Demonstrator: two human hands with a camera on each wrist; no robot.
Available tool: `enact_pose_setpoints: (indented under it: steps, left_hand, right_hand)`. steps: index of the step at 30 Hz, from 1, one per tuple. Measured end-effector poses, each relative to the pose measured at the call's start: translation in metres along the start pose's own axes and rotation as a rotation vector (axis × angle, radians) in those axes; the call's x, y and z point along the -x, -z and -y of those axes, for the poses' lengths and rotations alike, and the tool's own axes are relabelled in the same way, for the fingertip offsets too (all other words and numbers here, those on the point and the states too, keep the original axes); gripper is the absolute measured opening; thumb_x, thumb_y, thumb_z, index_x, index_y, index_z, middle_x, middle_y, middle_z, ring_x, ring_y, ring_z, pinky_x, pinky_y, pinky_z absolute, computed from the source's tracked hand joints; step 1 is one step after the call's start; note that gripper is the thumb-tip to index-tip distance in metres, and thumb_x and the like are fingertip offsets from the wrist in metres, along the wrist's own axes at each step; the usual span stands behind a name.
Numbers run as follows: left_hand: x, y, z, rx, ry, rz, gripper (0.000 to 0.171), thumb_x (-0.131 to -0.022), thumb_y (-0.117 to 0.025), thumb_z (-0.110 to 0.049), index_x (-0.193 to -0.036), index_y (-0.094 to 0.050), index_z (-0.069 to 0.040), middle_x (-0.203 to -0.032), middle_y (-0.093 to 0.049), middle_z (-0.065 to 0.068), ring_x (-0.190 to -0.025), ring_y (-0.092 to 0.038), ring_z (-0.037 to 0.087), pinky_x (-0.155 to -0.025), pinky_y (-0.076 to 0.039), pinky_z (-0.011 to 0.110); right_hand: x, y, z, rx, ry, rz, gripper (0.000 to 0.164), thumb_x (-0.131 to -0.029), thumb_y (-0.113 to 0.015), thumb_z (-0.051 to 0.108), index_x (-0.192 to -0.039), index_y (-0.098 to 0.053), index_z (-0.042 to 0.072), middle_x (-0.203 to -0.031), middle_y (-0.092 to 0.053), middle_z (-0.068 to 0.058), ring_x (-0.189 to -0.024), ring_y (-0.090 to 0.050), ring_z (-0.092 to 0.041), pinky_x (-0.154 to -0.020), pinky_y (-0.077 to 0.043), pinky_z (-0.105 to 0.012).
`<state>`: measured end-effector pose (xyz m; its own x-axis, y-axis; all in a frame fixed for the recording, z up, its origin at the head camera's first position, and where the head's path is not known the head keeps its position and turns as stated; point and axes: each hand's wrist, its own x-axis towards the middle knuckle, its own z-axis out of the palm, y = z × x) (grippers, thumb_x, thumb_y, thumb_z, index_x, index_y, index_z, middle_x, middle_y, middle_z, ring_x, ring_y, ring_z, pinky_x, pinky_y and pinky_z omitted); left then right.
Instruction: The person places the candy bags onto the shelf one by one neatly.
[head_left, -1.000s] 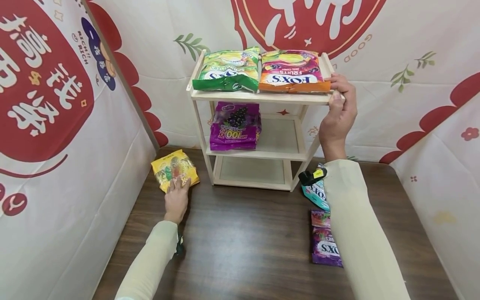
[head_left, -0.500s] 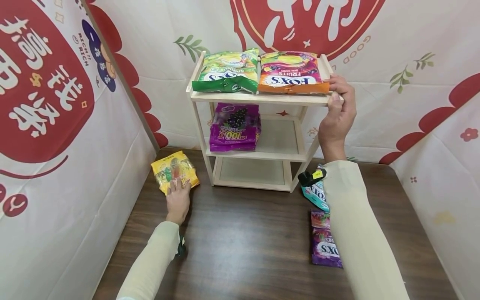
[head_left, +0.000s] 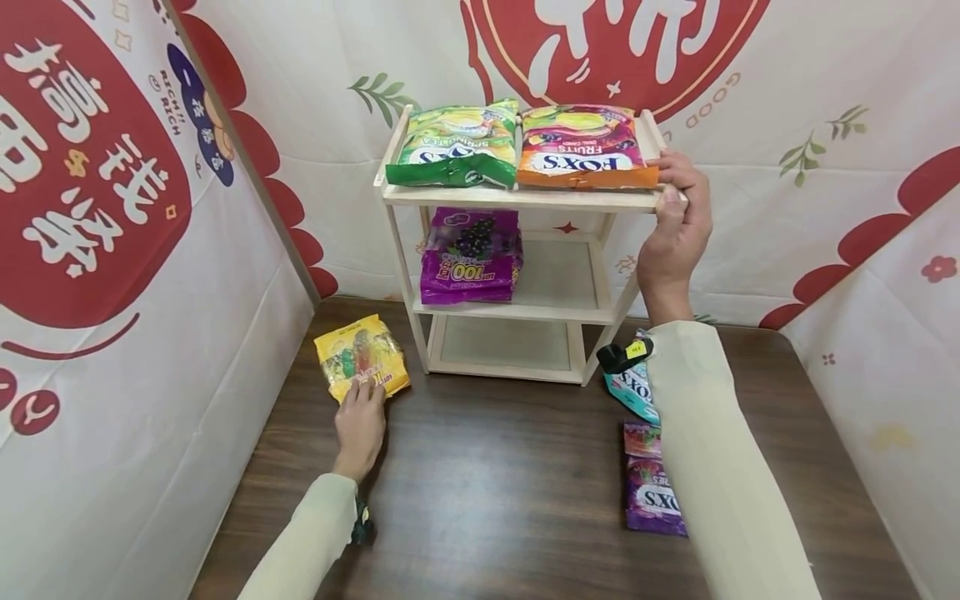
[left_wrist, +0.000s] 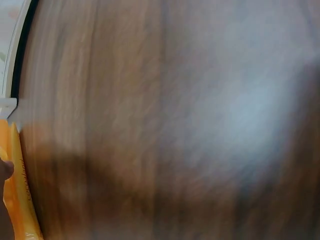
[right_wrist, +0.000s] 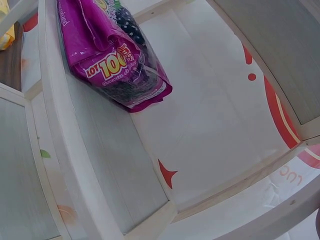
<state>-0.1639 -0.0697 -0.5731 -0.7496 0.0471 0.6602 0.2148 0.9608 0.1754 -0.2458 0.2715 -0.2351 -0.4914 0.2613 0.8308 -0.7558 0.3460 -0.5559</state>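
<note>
My left hand [head_left: 362, 425] pinches the near edge of a yellow gummy candy bag [head_left: 367, 354] at the left of the table. In the left wrist view, the thumb [left_wrist: 6, 170] lies against the yellow bag [left_wrist: 22, 195]. My right hand [head_left: 673, 233] grips the top right front corner of a pale wooden shelf rack [head_left: 517, 197]. On its top board, a green Fox's bag [head_left: 457, 146] sits beside an orange-and-red Fox's candy bag [head_left: 585, 150]. A purple gummy bag [head_left: 471, 258] stands at the left of the middle shelf; the right wrist view shows this purple bag [right_wrist: 117, 65] closer.
Right of the rack, a teal Fox's bag [head_left: 632, 392] lies partly behind my right sleeve. Nearer me is a purple Fox's bag [head_left: 651, 492], also partly covered. Printed cloth walls [head_left: 247, 375] enclose the brown table [head_left: 487, 483] at the back and sides.
My left hand and the yellow gummy candy bag have shifted slightly right and toward me. The right hand stays on the rack's corner.
</note>
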Motion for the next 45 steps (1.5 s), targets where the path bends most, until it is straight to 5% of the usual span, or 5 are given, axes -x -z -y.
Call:
enact_pose_setpoints:
  steps: [9,28,45]
  left_hand:
    - [0.018,0.004,-0.015,0.082,0.041,-0.036,0.008,-0.078,-0.075,-0.006,-0.084,-0.069,-0.003,-0.099,-0.069,0.013,-0.099,-0.062,0.040,-0.074,-0.053,0.052]
    - [0.043,0.019,-0.034,0.120,-0.011,-0.064,0.010,-0.075,-0.079,-0.006,-0.081,-0.071,-0.006,-0.102,-0.069,0.011,-0.100,-0.062,0.039,-0.066,-0.055,0.051]
    - [0.072,0.041,-0.055,0.153,-0.040,-0.005,0.010,-0.075,-0.079,-0.012,-0.082,-0.071,-0.010,-0.106,-0.069,0.009,-0.103,-0.061,0.036,-0.064,-0.056,0.048]
  right_hand:
    - [-0.001,0.001,0.000,0.000,0.002,0.002,0.026,-0.086,-0.038,0.014,-0.099,-0.059,0.007,-0.118,-0.053,-0.032,-0.123,-0.048,-0.020,-0.107,-0.033,-0.032]
    - [0.000,0.001,-0.002,0.007,-0.001,0.013,0.027,-0.087,-0.038,0.014,-0.100,-0.060,0.006,-0.119,-0.055,-0.027,-0.125,-0.047,-0.021,-0.107,-0.033,-0.031]
    - [0.000,0.002,-0.001,0.001,-0.002,0.010,0.028,-0.086,-0.037,0.014,-0.100,-0.060,0.004,-0.119,-0.053,-0.030,-0.124,-0.047,-0.021,-0.107,-0.033,-0.032]
